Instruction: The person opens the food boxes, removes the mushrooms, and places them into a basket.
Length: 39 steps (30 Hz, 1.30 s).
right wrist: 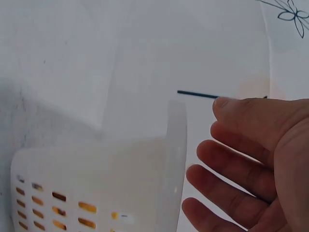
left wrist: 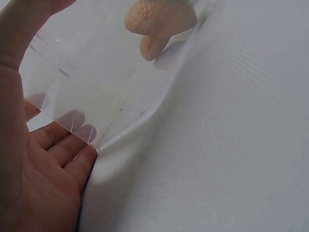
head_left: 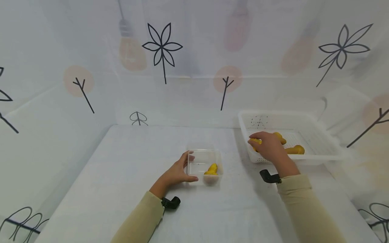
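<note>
My left hand point(head_left: 174, 173) holds a clear plastic box point(head_left: 197, 163) at its left side, thumb at the front and fingers against the far wall. Inside the box lies a yellow mushroom point(head_left: 212, 169); the left wrist view shows the mushroom's point(left wrist: 161, 17) rounded cap and short stem through the plastic. Over the near left part of a white basket point(head_left: 322, 135) is my right hand point(head_left: 268, 146), with a yellow piece point(head_left: 256, 141) showing by its fingertips. In the right wrist view the fingers point(right wrist: 227, 150) are spread and loosely bent beside the basket's rim, with nothing between them.
More yellow mushrooms point(head_left: 296, 150) lie in the perforated basket, partly behind the right hand. A white cloth point(head_left: 136, 152) covers the table. Behind it hangs a patterned curtain point(head_left: 188, 98) with plant drawings. Both wrists carry a black camera point(head_left: 171, 203).
</note>
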Motion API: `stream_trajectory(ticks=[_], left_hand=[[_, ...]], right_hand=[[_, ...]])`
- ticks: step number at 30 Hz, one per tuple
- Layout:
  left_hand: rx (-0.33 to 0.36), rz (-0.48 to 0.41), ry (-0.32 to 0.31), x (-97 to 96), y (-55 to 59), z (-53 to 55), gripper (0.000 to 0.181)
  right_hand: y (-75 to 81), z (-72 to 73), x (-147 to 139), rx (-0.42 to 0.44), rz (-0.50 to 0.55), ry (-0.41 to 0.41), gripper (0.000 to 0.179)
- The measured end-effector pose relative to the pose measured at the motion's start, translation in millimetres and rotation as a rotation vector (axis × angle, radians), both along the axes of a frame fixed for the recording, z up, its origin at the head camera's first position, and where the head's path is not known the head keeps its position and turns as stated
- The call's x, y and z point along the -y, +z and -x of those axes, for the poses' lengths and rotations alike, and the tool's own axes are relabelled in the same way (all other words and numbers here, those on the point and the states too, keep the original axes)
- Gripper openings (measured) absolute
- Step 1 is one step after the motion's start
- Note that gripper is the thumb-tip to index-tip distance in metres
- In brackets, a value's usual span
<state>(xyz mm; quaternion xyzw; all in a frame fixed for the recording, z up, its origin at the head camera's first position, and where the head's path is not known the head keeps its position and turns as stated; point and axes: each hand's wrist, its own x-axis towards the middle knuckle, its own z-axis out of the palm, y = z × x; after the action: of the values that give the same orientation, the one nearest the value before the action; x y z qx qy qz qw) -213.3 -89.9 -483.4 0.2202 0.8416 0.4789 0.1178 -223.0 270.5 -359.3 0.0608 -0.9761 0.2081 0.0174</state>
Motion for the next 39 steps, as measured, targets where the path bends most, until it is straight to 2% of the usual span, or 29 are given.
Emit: stream_trajectory(ticks=[9, 14, 19, 29, 39], left_hand=[[0.006, -0.003, -0.001, 0.2, 0.5, -0.3, 0.105], [0.012, 0.004, 0.006, 0.4, 0.9, -0.2, 0.105], [0.022, 0.011, 0.012, 0.5, 1.2, -0.5, 0.105], [0.018, 0.012, 0.005, 0.6, 0.4, -0.2, 0.106], [0.014, 0.013, 0.006, 0.5, -1.0, 0.8, 0.106]], right_hand=[[3.6, -7.0, 22, -0.037, 0.009, 0.033, 0.036], [4.4, -9.6, 33, -0.047, 0.01, 0.077, 0.035], [1.2, -11.4, 43, -0.04, 0.013, 0.112, 0.034], [-4.0, -16.2, 63, -0.088, 0.012, 0.198, 0.031], [-8.0, -19.1, 80, -0.099, 0.063, 0.292, 0.028]])
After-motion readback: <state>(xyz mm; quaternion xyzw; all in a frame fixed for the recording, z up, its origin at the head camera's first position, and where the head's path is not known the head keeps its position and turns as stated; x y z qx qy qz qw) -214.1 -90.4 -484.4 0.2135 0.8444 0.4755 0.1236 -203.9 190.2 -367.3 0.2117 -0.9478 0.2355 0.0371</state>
